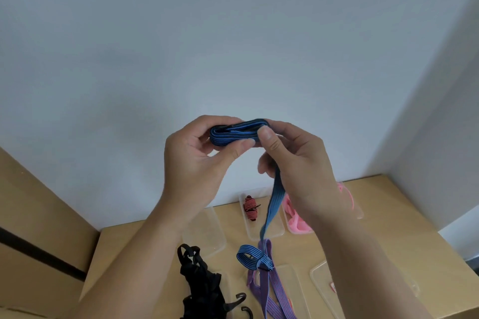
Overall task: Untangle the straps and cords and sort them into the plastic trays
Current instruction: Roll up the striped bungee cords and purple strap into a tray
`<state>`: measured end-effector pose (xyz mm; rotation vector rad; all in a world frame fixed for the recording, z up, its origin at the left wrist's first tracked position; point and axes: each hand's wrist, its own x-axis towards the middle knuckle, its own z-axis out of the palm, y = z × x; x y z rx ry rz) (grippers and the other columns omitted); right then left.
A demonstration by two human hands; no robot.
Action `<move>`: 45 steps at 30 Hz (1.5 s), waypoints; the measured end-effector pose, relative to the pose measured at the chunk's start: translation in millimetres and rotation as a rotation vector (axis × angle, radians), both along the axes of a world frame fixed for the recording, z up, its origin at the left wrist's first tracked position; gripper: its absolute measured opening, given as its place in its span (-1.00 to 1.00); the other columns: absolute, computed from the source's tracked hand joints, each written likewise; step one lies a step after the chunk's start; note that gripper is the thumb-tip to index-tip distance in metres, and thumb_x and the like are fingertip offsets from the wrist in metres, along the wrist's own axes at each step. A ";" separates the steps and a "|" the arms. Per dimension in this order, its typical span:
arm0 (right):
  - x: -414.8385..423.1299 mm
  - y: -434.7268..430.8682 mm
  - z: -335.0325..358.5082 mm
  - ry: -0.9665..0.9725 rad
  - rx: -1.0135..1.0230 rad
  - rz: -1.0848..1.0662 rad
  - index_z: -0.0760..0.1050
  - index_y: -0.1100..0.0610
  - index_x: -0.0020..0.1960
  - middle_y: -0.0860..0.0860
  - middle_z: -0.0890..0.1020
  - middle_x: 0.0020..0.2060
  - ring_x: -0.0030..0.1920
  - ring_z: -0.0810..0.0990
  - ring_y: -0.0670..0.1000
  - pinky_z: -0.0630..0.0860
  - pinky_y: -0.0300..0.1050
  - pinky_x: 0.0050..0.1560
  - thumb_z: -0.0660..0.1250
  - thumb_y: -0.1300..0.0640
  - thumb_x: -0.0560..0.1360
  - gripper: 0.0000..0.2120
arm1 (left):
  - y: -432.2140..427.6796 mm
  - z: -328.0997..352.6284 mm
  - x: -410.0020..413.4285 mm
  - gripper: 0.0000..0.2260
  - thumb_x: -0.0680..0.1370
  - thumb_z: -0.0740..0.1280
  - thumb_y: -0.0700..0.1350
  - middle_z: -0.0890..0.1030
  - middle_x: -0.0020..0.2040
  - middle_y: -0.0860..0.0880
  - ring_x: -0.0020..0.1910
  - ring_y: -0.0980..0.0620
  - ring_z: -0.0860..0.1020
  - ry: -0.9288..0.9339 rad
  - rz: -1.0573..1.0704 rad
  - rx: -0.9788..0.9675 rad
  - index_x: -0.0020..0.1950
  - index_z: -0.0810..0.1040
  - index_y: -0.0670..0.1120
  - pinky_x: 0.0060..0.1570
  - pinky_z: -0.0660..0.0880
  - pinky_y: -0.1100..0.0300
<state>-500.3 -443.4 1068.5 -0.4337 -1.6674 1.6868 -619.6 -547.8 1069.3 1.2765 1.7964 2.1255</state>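
Note:
Both hands are raised in front of the wall, holding a blue striped strap (234, 133) folded into a flat coil. My left hand (197, 163) pinches the coil's left end between thumb and fingers. My right hand (295, 163) grips its right end, and the strap's loose tail (272, 204) runs down through that hand to the table, ending in a knotted loop (252, 258). Under the loop lies a purple strap (269, 290). A black strap bundle with hooks (199, 282) lies at the lower left.
Clear plastic trays sit on the wooden table: an empty one (207, 233), one with a rolled red striped strap (250, 208), one with pink cord (295, 223), and more at the lower right (324, 282). A white wall stands behind.

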 end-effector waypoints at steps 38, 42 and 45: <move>-3.8 -3.6 1.1 -0.137 -0.680 0.084 0.27 -0.01 -0.31 -0.04 0.08 -0.37 -0.44 0.02 -0.05 -0.02 -0.19 -0.48 0.32 -0.07 0.60 -0.63 | 27.9 -28.5 -9.8 -0.78 0.44 0.45 -0.50 0.68 -0.03 -0.20 -0.09 -0.17 0.66 0.928 0.239 0.049 0.02 0.69 -0.30 -0.01 0.58 0.16; -3.8 -2.7 0.3 -0.118 -0.570 0.018 0.33 -0.02 -0.42 -0.07 0.12 -0.45 -0.45 0.03 -0.05 0.00 -0.18 -0.48 0.24 0.03 0.63 -0.56 | 15.0 -24.4 -12.9 -0.72 0.48 0.44 -0.40 0.63 0.17 -0.13 0.11 -0.05 0.64 0.734 -0.056 -0.100 0.17 0.66 -0.24 0.05 0.58 0.14; -8.0 -6.0 2.1 -0.092 -0.433 -0.047 0.33 0.07 -0.33 -0.10 0.17 -0.51 -0.50 0.08 -0.07 0.06 -0.20 -0.52 0.21 0.06 0.66 -0.62 | 11.5 -13.6 2.0 -0.77 0.52 0.49 -0.21 0.66 0.10 -0.02 0.03 -0.01 0.67 0.163 -0.079 -0.188 0.18 0.64 -0.11 -0.03 0.60 0.19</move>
